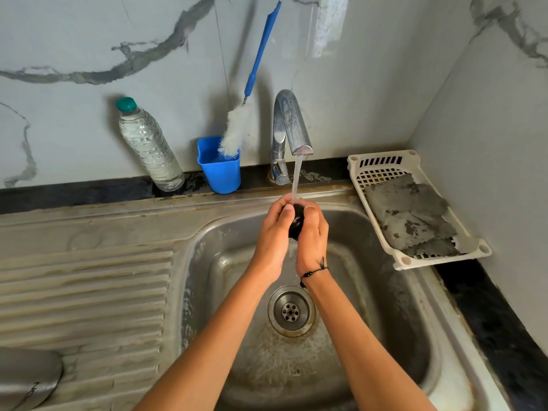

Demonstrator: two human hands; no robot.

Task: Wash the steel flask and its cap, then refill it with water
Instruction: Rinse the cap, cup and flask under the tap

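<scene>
Flask (28, 381): steel, lying on its side on the ribbed drainboard (86, 298), far down-left of the left hand, cut off by the frame edge.
Water bottle (148, 146): clear plastic with a green cap, leaning on the marbled wall, up and well left of the left hand.
Blue cup (219, 167): on the dark ledge above-left of the hands, holding a bottle brush (237, 129) with white bristles down and blue handle up.
Left hand (274, 232): fingers curled round the left side of the cap, thumb pressed on its top.
Cap (296, 222): small, dark, held between both hands over the basin, directly under the stream.
Tap (292, 126): chrome, just above the hands, running water onto the cap.
Right hand (312, 235): fingers wrapped round the right side of the cap; black cord bracelet on the wrist.
Sink (385, 307): steel basin below the hands, drain under the wrists.
White rack (382, 164): right of the right hand, holding a grey scrub cloth (412, 215).
</scene>
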